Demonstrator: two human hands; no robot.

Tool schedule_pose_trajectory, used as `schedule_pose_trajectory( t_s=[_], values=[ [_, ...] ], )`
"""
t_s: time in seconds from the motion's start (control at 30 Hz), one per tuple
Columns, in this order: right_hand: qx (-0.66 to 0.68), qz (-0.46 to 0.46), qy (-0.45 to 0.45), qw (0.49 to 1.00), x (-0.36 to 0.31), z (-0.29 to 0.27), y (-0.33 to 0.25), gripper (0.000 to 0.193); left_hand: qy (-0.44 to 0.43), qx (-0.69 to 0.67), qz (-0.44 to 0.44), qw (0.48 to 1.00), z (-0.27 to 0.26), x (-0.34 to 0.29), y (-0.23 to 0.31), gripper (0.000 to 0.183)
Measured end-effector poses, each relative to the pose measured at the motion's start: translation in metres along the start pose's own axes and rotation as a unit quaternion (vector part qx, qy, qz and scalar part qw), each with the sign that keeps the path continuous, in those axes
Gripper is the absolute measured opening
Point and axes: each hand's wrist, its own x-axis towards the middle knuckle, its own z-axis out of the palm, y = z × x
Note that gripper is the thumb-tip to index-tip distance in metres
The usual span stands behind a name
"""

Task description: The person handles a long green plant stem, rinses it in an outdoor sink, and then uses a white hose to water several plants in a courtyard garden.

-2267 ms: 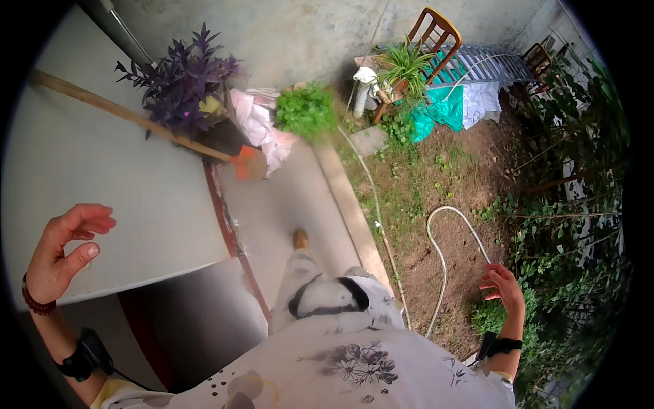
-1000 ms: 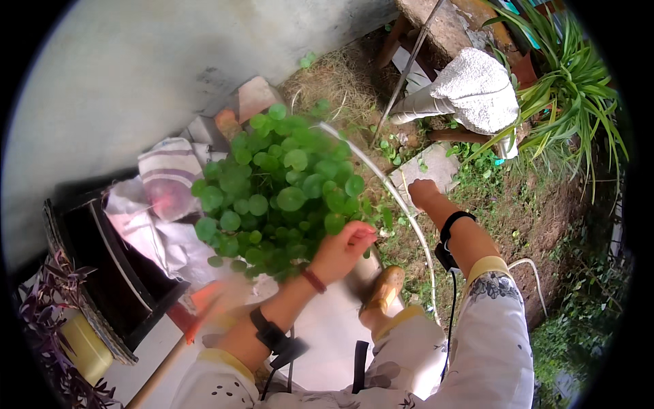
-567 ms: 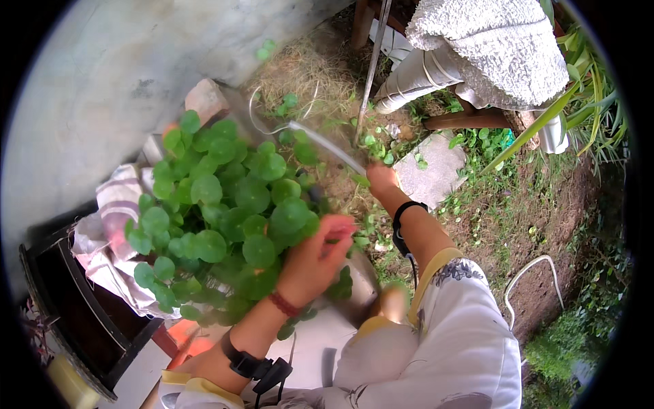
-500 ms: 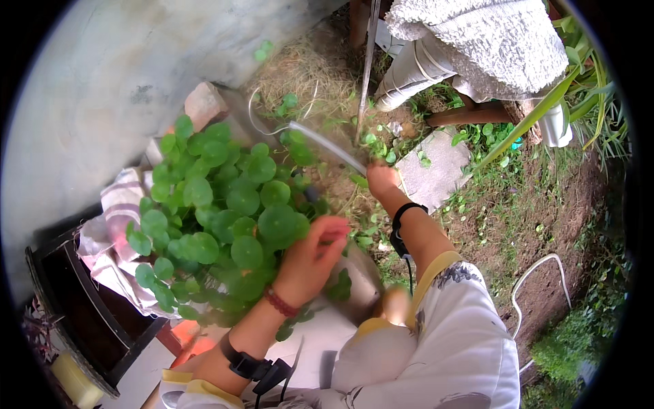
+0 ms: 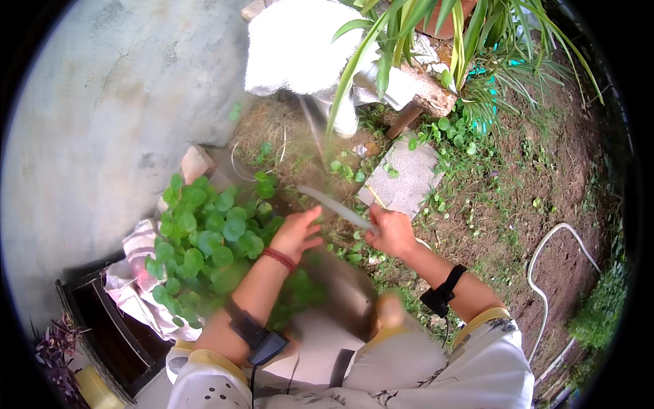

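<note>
My right hand is closed round a pale, translucent hose. Its free end sticks out past the fist toward the upper left. My left hand holds nothing; the fingers are spread, close below that hose end. Just left of it grows a bushy plant with round green leaves; my left forearm covers part of it. A grey stone slab lies on the ground beyond my right hand.
A white hose curves over the soil at the right. A white towel covers something at the top, beside long-leaved plants. On the left are a striped cloth, a dark wooden frame, a brick and a wall.
The view has shifted, bringing the long-leaved plants further in. My left hand has moved off the leaves, closer to the hose end. My right hand keeps its grip on the hose.
</note>
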Motion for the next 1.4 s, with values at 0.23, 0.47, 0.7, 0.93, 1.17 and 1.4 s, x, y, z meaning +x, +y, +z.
schedule_pose_trajectory(
  t_s=[0.23,0.47,0.7,0.93,1.17,1.4],
  values=[
    [0.033,-0.022,0.027,0.999,-0.080,-0.055,-0.033,0.027,-0.109,-0.176,-0.094,0.974,0.034,0.034,-0.026,0.070],
    [0.095,0.077,0.039,0.992,-0.121,-0.072,-0.022,0.027,-0.100,-0.227,0.159,0.956,0.043,0.032,0.040,0.038],
    [-0.036,0.042,0.128,0.990,-0.097,-0.106,-0.028,0.031,-0.196,-0.109,0.339,0.914,0.089,-0.024,0.099,0.031],
    [-0.106,-0.049,0.286,0.951,-0.031,-0.210,-0.128,0.031,-0.012,0.184,0.505,0.843,0.115,0.001,0.093,0.019],
    [-0.167,0.042,0.219,0.961,-0.011,-0.224,-0.176,0.048,-0.126,-0.033,0.532,0.837,0.135,-0.010,0.140,0.035],
    [0.037,0.072,0.129,0.988,0.016,-0.165,-0.093,0.034,-0.184,-0.086,0.402,0.893,0.143,0.001,0.125,0.052]
  ],
)
